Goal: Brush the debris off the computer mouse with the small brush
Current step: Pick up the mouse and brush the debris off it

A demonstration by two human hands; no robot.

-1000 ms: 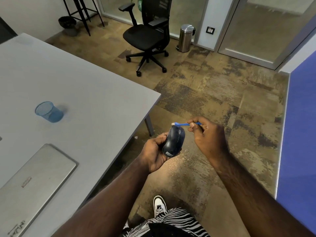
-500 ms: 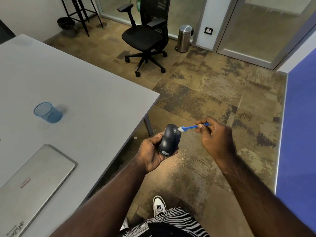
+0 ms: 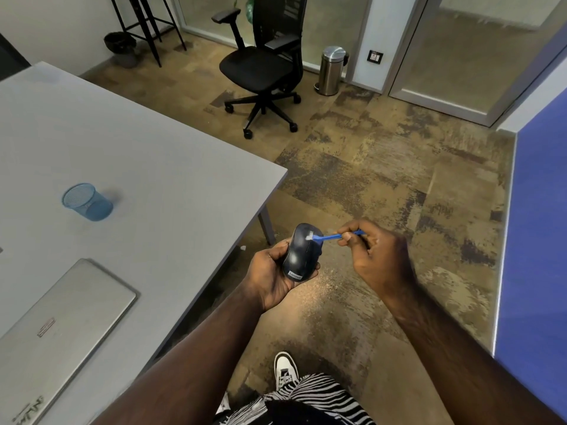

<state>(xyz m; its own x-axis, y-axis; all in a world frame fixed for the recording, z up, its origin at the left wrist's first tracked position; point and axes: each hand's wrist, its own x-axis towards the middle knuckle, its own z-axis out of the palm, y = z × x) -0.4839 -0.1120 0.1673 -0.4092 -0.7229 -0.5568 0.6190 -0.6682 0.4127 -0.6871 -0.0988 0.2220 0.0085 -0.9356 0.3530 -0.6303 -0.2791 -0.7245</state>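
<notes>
Grey table [image 3: 147, 154], one corner toward the room. On it: blue mesh cup [image 3: 87, 202], upright, mid-surface; closed silver laptop [image 3: 58, 329] at the near edge, well apart from the cup. Patchy brown carpet floor [image 3: 383, 167] carries black office chair [image 3: 264, 69], steel pedal bin [image 3: 332, 70], dark pot [image 3: 121, 49].

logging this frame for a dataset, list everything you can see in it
dark blue computer mouse: 1, held off the table
small blue plastic brush: 1, white bristles on the mouse's far end
grey table: 1, left
blue mesh cup: 1, on the table
closed silver laptop: 1, table's near edge
black office chair: 1, far floor
steel pedal bin: 1, beside the chair
white shoe: 1, bottom
left hand: grip on the mouse
right hand: grip on the brush
</notes>
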